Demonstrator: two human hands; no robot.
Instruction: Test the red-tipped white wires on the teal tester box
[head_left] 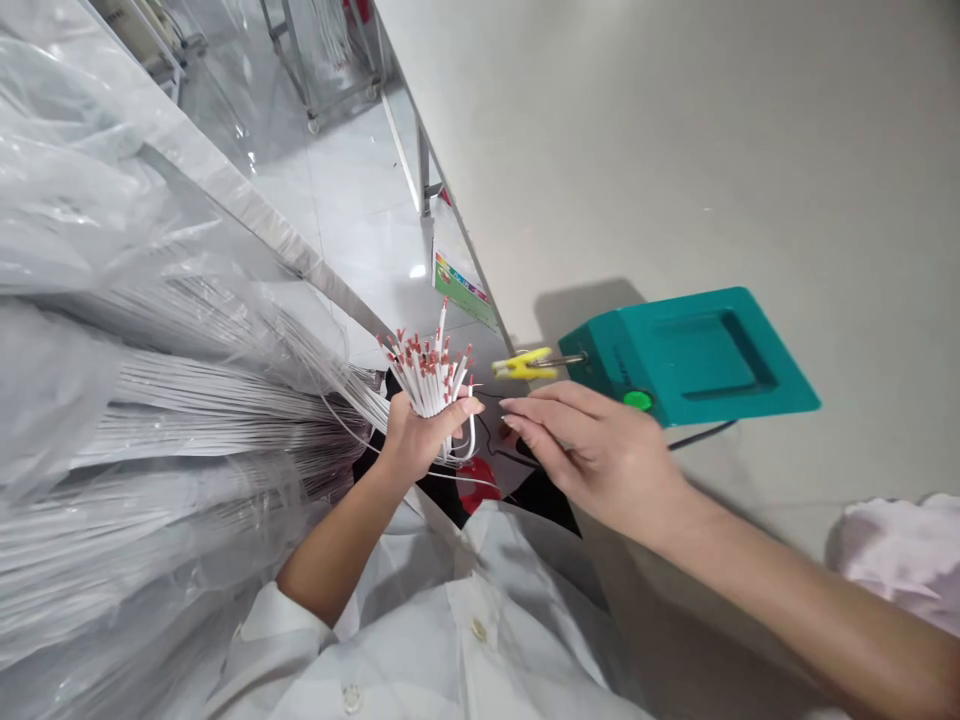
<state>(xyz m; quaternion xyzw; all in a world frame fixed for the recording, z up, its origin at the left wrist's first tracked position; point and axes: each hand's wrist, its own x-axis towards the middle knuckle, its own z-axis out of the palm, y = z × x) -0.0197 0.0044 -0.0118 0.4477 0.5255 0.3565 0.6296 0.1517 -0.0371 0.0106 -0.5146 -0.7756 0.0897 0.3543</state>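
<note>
My left hand (411, 437) is wrapped around a bundle of white wires (427, 385), whose reddish, copper-coloured tips point up and away from me. One wire curves out of the bundle beside my left thumb. To the right, level with the bundle, my right hand (592, 445) has its fingertips drawn together in a pinch; whatever is between them, if anything, is hidden. Just beyond those fingertips, a yellow clip (525, 364) sticks out past the table edge on a metal rod. The rod comes from a teal device (675, 355) with a green button (637, 401).
A pale table (690, 160) fills the right side. On the left, long white wires (187, 400) lie in bundles under clear plastic sheeting (60, 160). A wheeled metal rack (300, 70) stands on the floor behind. Pinkish-white cloth (907, 550) rests at the right edge.
</note>
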